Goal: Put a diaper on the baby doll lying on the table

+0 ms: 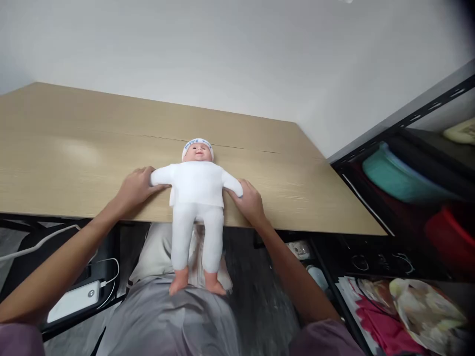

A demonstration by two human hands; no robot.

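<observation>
On table (74, 158) edge: baby doll (196, 188), face up, legs overhanging.
Left hand (135, 188): fingers closed around doll's arm.
Right hand (250, 200): fingers closed around other arm.

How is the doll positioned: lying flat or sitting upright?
Lying flat, face up. The doll has its torso and head on the wooden table, arms spread under the left hand and right hand, with its legs hanging over the near edge.

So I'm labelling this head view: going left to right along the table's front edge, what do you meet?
Left hand → baby doll → right hand → dark shelf rack holding a teal container.
</observation>
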